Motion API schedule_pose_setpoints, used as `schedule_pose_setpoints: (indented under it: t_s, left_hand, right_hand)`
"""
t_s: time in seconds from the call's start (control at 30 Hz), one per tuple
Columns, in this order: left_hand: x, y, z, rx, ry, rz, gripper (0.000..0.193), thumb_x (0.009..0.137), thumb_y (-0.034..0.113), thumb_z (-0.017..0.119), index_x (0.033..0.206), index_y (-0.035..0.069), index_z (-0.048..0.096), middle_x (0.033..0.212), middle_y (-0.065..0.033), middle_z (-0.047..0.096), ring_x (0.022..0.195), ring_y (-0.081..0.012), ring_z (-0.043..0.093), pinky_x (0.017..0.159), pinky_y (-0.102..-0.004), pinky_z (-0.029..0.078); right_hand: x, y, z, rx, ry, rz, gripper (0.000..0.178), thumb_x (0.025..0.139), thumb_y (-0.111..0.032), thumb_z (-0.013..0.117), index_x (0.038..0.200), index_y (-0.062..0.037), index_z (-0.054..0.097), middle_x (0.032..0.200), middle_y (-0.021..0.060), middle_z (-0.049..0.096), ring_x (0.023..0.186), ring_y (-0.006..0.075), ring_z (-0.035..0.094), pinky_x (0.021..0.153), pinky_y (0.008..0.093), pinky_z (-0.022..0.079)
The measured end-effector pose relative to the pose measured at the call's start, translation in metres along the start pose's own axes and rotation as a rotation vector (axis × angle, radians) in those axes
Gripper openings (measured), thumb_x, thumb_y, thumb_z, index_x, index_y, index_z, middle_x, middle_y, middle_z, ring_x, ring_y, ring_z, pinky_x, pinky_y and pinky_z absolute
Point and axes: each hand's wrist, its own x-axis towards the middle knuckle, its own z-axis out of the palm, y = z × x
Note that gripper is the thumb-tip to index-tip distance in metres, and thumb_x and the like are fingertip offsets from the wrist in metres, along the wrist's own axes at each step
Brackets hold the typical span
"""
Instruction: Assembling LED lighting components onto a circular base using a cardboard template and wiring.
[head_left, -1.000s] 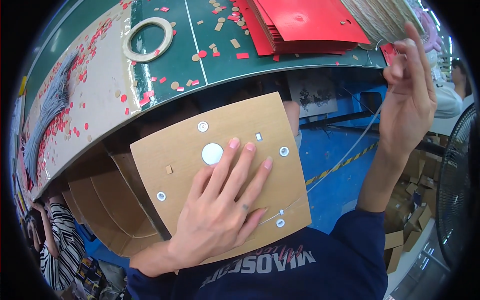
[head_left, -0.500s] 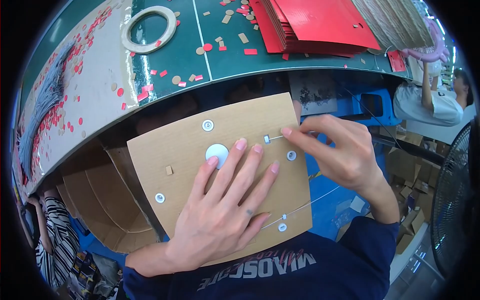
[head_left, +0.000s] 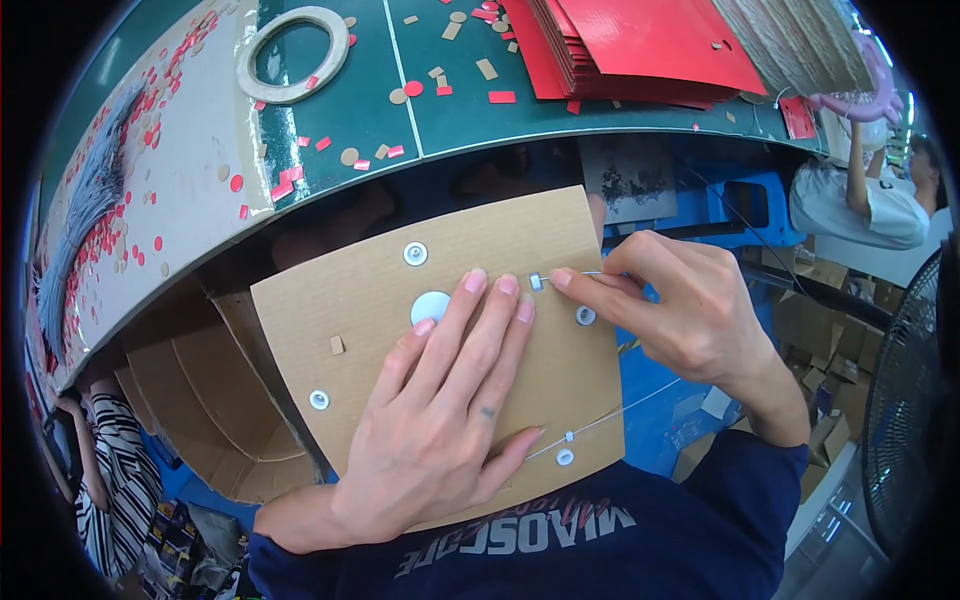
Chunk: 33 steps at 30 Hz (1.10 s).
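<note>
A brown cardboard sheet [head_left: 500,235] lies tilted in front of my body, with white ring-shaped eyelets [head_left: 415,253] near its edges. My left hand [head_left: 425,420] rests flat on it, fingers stretched out, the tips partly over a white disc [head_left: 430,308]. Thumb and fingers of my right hand [head_left: 680,310] pinch a thin pale cord [head_left: 592,273] that reaches a small rectangular slot [head_left: 535,282] near the sheet's upper right. A second thin cord [head_left: 640,400] runs from beside my left thumb past another slot and off the right edge. A further slot [head_left: 337,344] sits at the left.
On the green table [head_left: 340,130] ahead lie a tape roll [head_left: 292,55], a stack of red card pieces [head_left: 660,50], a grey cord bundle [head_left: 85,210] and scattered cut-outs. A cardboard box [head_left: 215,400] stands left, a black fan [head_left: 905,400] right. People are at both sides.
My right hand has shifted slightly left, bringing its fingertips closer to the slot. The fingers of my left hand have drawn closer together, and the hand remains on the sheet.
</note>
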Motion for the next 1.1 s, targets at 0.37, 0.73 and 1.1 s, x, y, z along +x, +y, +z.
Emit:
schedule_pose_setpoints:
  t_s: [0.37,0.73,1.1]
  left_hand:
    - [0.0,0.002,0.0,0.065,0.039,-0.074,0.088,0.079,0.045,0.074,0.152,0.004,0.047,0.16,-0.0194,0.037,0.149,-0.0327,0.036,0.108,-0.0409,0.036]
    - [0.004,0.003,0.003,0.12,0.018,-0.058,0.092,0.075,0.047,0.075,0.152,0.007,0.047,0.159,-0.0241,0.037,0.148,-0.0378,0.037,0.106,-0.0447,0.034]
    - [0.004,0.002,0.003,0.126,0.021,-0.071,0.092,0.074,0.05,0.075,0.152,0.008,0.048,0.159,-0.0222,0.038,0.147,-0.0356,0.039,0.106,-0.0437,0.032]
  right_hand:
    - [0.008,0.007,-0.002,-0.008,-0.023,-0.079,0.045,0.07,-0.009,0.071,0.114,-0.0093,0.078,0.075,0.0012,0.048,0.061,0.0127,0.054,0.05,0.028,0.046]
    - [0.01,0.01,-0.007,-0.008,-0.054,-0.122,0.044,0.07,-0.011,0.069,0.114,-0.0077,0.077,0.076,0.0017,0.048,0.062,0.0136,0.054,0.051,0.0288,0.046]
    - [0.004,0.023,0.006,0.097,0.042,-0.093,0.043,0.065,-0.003,0.073,0.107,-0.0074,0.079,0.084,0.0059,0.061,0.07,0.0187,0.062,0.054,0.028,0.051]
